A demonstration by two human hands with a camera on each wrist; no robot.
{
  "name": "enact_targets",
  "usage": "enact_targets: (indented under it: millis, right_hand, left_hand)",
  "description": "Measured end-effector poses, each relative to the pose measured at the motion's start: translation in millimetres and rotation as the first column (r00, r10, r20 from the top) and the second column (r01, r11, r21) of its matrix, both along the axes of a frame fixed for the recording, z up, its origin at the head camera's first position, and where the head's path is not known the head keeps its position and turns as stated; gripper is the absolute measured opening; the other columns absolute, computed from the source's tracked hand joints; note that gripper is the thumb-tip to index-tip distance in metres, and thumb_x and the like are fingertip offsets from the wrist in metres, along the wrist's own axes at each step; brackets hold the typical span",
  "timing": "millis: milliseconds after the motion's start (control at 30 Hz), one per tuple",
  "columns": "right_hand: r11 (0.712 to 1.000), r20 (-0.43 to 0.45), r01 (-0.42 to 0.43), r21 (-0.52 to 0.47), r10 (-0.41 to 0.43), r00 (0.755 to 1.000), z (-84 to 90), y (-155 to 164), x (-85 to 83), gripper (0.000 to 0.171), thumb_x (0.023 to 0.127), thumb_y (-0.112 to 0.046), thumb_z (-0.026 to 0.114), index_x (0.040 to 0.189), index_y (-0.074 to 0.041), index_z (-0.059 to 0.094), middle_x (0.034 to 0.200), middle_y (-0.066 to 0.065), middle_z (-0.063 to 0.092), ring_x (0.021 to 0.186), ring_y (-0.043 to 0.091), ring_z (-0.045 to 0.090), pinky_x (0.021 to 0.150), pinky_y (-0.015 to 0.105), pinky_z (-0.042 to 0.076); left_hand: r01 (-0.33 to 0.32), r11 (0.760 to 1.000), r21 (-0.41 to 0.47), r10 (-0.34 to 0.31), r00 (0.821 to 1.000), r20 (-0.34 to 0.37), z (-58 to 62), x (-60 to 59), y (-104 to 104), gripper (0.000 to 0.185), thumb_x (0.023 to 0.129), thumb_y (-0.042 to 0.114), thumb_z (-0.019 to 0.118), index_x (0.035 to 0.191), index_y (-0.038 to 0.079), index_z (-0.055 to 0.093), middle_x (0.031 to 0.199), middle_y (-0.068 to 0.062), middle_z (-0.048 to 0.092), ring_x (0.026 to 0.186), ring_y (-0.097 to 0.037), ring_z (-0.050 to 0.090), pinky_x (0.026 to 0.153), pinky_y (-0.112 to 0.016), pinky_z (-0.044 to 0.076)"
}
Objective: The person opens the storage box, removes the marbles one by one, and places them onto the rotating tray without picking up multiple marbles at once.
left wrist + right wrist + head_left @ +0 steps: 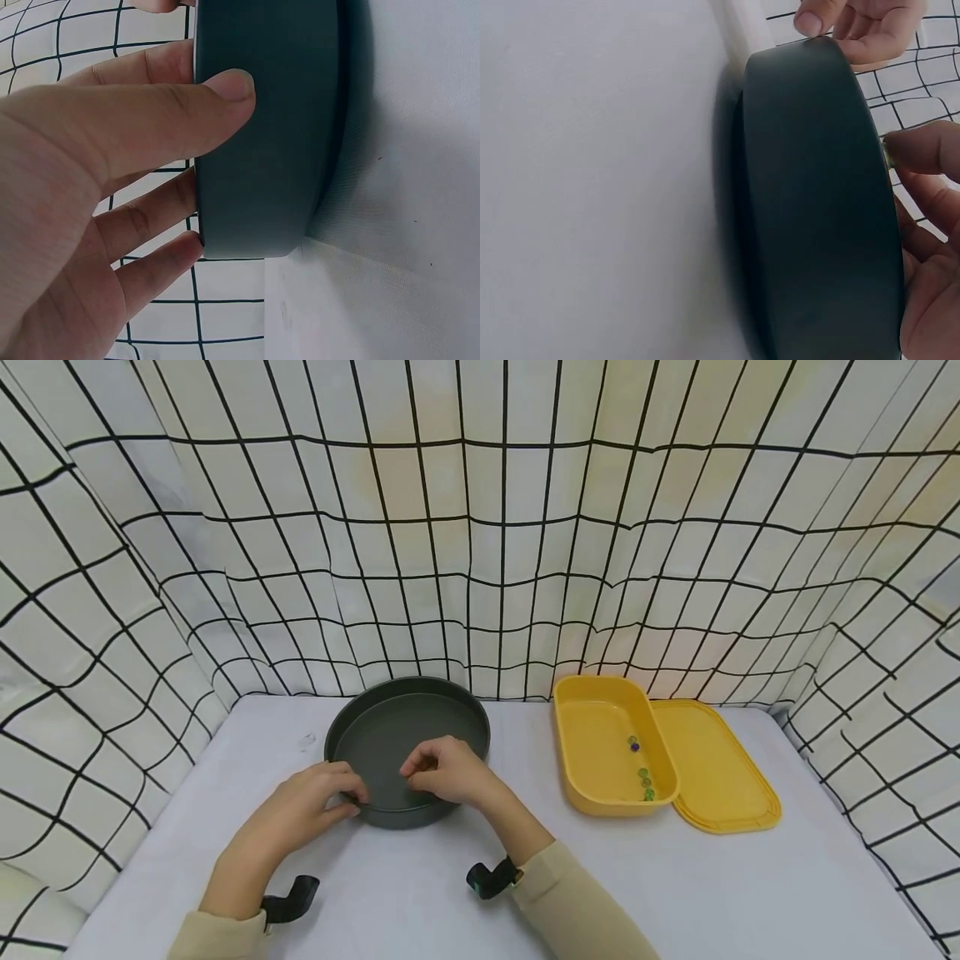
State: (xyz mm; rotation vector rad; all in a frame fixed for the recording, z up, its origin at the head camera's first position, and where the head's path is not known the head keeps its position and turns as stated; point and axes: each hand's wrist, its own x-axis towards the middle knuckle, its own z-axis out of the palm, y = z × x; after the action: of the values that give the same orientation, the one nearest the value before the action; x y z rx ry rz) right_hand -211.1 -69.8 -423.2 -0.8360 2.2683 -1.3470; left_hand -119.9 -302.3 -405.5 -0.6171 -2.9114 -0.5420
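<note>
A round dark grey pan (390,735) stands on the table. My left hand (318,802) grips its near left rim, thumb on the outer wall (277,150) and fingers over the inner side. Over the pan's near right part, my right hand (450,768) has thumb and forefinger together. In the right wrist view a sliver of a small yellow-green glass marble (889,155) shows between those fingertips; most of it is hidden. Several similar marbles (646,781) lie in the yellow plastic box (592,752) to the right.
A yellow lid (720,768) lies flat to the right of the box, partly under its edge. The white tabletop (420,893) runs along the front. White cloth walls with a black grid (487,543) enclose the back and sides.
</note>
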Motion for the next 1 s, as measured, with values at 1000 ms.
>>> enact_targets:
  millis: [1000]
  right_hand:
    - [0.967,-0.216,-0.030,0.251,0.087,0.972,-0.1,-8.1,3.0,0.010,0.085,-0.009,0.074,0.087,-0.018,0.072,0.073,-0.012,0.063,0.066,0.003,0.055,0.063,0.019,0.044]
  left_hand:
    - [-0.014,1.000,0.022,0.013,1.000,0.027,1.6,2.5,2.2,0.025,0.080,0.005,0.082,0.089,0.026,0.073,0.090,0.016,0.062,0.086,-0.010,0.062,0.075,-0.033,0.053]
